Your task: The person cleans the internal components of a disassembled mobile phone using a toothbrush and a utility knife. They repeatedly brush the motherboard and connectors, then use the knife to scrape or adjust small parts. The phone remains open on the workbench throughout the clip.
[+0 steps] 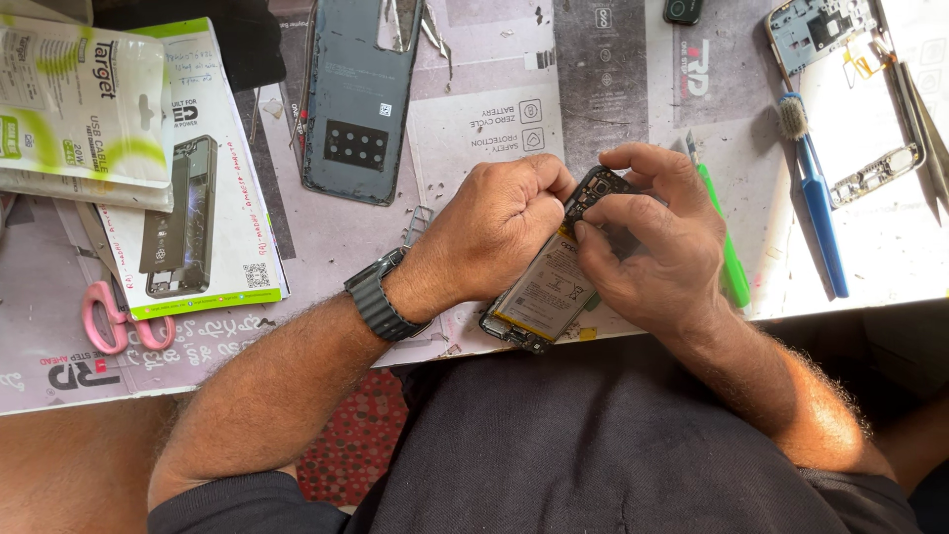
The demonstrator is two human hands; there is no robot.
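An opened phone point(546, 297) with its white battery showing lies near the table's front edge. My left hand point(499, 229), a dark watch on its wrist, is closed in a fist over the phone's upper left side. My right hand point(660, 237) grips the phone's top end, fingers curled around the black camera area point(596, 187). What the left fingers pinch is hidden. The phone's blue-grey back cover point(358, 99) lies apart at the upper middle of the table.
A blue brush point(817, 193) and a green tool point(730, 259) lie right of my hands. Pink scissors point(111, 316), a cable package point(84, 99) and a phone frame point(183, 216) on a leaflet sit at left. Another phone frame point(825, 30) and metal tweezers point(924, 119) lie at upper right.
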